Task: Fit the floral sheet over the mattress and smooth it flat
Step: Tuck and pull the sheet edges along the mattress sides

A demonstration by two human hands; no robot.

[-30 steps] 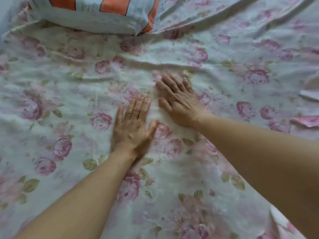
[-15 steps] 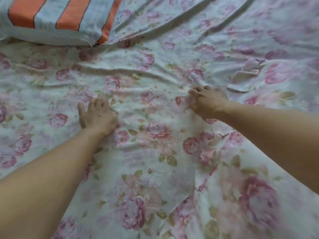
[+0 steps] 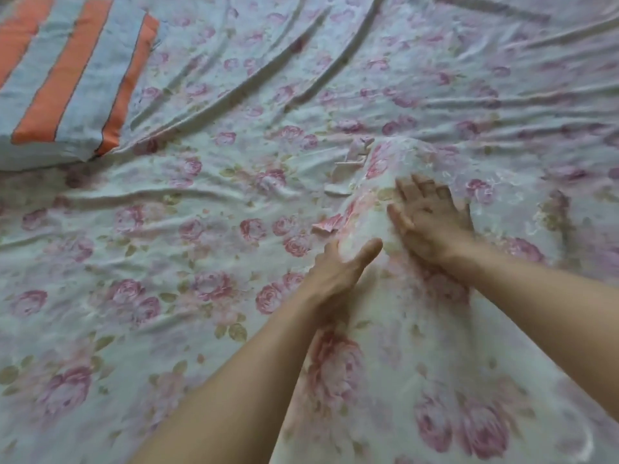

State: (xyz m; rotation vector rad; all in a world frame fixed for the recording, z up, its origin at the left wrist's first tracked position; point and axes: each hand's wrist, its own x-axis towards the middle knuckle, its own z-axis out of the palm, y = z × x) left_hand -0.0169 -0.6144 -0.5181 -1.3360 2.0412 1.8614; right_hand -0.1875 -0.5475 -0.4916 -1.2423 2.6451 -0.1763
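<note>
Sheet (image 3: 207, 236) ridge btwn left hand (image 3: 338, 272); right hand (image 3: 432, 222).

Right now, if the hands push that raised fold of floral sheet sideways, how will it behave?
Probably floppy: the floral sheet already bunches into a soft ridge between the left hand and right hand. Likely light, since long creases run toward the striped pillow. It may wrinkle elsewhere rather than slide.
</note>
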